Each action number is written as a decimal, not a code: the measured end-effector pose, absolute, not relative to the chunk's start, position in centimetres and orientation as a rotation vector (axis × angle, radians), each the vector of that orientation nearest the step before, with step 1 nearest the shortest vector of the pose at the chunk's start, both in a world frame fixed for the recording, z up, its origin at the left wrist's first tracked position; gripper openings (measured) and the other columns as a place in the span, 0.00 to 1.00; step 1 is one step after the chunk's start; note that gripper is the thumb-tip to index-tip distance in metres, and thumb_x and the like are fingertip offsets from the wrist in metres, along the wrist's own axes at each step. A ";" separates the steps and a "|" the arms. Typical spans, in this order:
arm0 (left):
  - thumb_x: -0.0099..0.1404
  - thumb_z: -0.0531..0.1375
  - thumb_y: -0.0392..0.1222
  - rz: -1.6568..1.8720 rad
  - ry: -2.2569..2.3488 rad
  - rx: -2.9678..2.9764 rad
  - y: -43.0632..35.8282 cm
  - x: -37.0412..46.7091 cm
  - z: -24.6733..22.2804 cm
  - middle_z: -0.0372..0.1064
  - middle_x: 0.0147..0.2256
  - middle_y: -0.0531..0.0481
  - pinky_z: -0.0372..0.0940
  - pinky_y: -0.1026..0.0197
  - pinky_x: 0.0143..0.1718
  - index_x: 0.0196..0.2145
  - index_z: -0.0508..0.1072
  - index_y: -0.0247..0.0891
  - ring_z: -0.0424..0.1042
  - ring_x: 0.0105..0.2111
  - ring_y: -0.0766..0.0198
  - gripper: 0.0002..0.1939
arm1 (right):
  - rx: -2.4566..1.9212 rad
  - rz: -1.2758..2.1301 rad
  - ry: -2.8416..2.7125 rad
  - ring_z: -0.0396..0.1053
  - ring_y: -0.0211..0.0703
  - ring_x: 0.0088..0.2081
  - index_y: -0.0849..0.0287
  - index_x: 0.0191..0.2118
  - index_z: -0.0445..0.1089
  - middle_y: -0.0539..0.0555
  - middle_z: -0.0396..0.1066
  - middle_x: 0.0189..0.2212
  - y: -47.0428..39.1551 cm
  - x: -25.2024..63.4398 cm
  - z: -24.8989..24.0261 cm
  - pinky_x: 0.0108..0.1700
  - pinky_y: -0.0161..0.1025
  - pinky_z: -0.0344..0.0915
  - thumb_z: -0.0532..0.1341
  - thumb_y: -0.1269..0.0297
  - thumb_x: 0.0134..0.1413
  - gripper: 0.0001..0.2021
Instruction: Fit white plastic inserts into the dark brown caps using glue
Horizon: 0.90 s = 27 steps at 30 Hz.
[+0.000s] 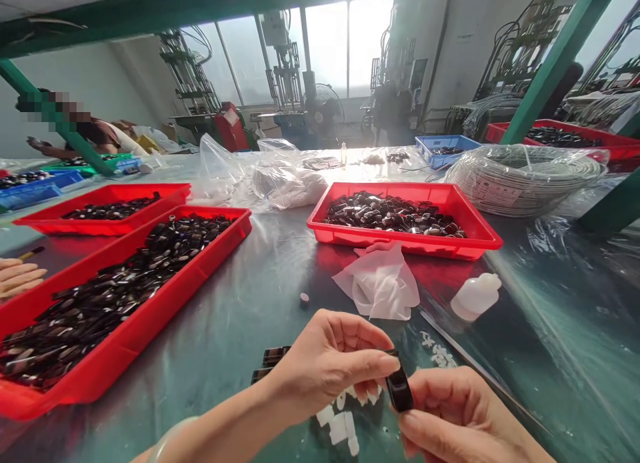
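A small glossy black plastic piece [399,385] is held upright between my two hands, just above the table. My left hand [335,359] pinches its upper end between thumb and fingers. At its lower end, my right hand [450,413] grips it with thumb and forefinger. Under my left hand lie several white plastic pieces [343,428], partly covered by the hand. Black pieces [274,356] sit in a small group behind my left wrist. Small white bits [440,353] are scattered beyond my right hand.
A long red tray [150,323] of black pieces stands left, another red tray [400,239] ahead. A white bottle [475,297], a white cloth [383,283] and a thin metal rod [480,363] lie right. Another person's hand [17,276] shows at the left edge. Coiled cable [525,179] lies back right.
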<state>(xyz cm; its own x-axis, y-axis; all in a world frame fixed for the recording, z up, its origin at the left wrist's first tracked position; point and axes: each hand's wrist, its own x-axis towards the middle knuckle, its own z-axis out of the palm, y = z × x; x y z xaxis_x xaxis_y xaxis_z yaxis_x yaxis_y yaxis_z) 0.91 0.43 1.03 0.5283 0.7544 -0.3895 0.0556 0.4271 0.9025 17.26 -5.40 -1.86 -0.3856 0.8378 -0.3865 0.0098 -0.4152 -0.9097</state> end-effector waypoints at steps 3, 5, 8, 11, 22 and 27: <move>0.46 0.67 0.43 0.536 0.921 1.030 0.3 0.9 0.5 0.67 0.18 0.53 0.58 0.70 0.19 0.26 0.73 0.31 0.64 0.17 0.72 0.13 | -1.226 1.864 -1.153 0.51 0.27 0.17 0.64 0.22 0.70 0.47 0.60 0.16 -5.3 17.2 -2.0 0.20 0.30 0.45 0.63 0.52 0.42 0.16; 0.46 0.67 0.44 0.526 0.924 1.024 0.2 0.8 0.3 0.68 0.18 0.52 0.59 0.70 0.20 0.25 0.74 0.31 0.64 0.17 0.73 0.13 | -1.222 1.867 -1.141 0.50 0.26 0.16 0.63 0.22 0.70 0.47 0.60 0.16 -5.4 17.2 -2.1 0.20 0.30 0.45 0.63 0.52 0.42 0.16; 0.48 0.66 0.45 0.512 0.940 1.046 -0.1 0.8 0.1 0.68 0.17 0.52 0.58 0.72 0.18 0.24 0.74 0.31 0.64 0.16 0.74 0.13 | -1.225 1.875 -1.136 0.51 0.26 0.16 0.63 0.23 0.71 0.47 0.62 0.16 -5.5 17.1 -2.1 0.19 0.30 0.44 0.64 0.53 0.42 0.15; 0.50 0.64 0.46 0.502 0.931 1.075 -0.2 0.8 0.1 0.67 0.17 0.52 0.57 0.73 0.17 0.24 0.75 0.30 0.63 0.16 0.75 0.13 | -1.226 1.870 -1.144 0.51 0.26 0.16 0.63 0.23 0.72 0.47 0.62 0.17 -5.5 17.0 -1.9 0.19 0.30 0.44 0.64 0.54 0.41 0.14; 0.59 0.58 0.46 0.440 0.857 1.016 -0.1 0.4 0.5 0.72 0.28 0.46 0.62 0.74 0.17 0.29 0.68 0.32 0.74 0.22 0.64 0.12 | -1.444 0.784 -0.998 0.62 0.40 0.29 0.52 0.38 0.66 0.50 0.64 0.28 -5.1 18.8 -2.0 0.33 0.38 0.60 0.65 0.56 0.40 0.17; 0.57 0.59 0.45 0.470 0.867 0.975 0.1 0.1 0.4 0.73 0.29 0.44 0.65 0.72 0.21 0.30 0.66 0.33 0.75 0.25 0.62 0.11 | -1.494 0.151 -1.007 0.54 0.55 0.54 0.49 0.54 0.52 0.57 0.55 0.54 -2.6 21.7 -2.0 0.49 0.49 0.55 0.65 0.57 0.39 0.34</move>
